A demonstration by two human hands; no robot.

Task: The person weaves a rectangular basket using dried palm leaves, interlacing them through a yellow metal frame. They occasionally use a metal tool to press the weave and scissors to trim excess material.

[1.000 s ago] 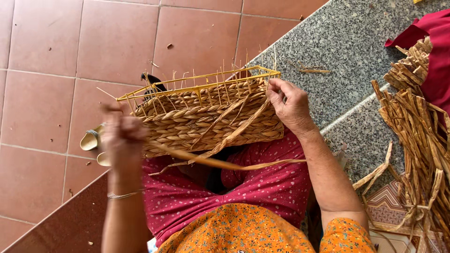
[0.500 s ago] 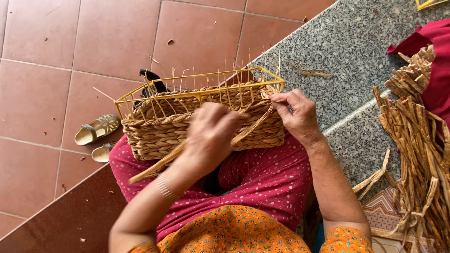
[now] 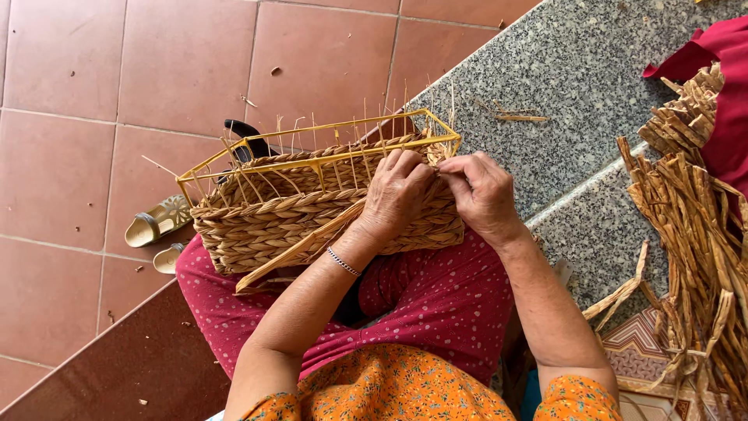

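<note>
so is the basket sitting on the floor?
No, the basket rests on the person's lap, both hands at its right corner.

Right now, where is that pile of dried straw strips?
In the head view, the pile of dried strips lies at the far right on the grey stone step, beside a red cloth and right of the right hand.
</note>
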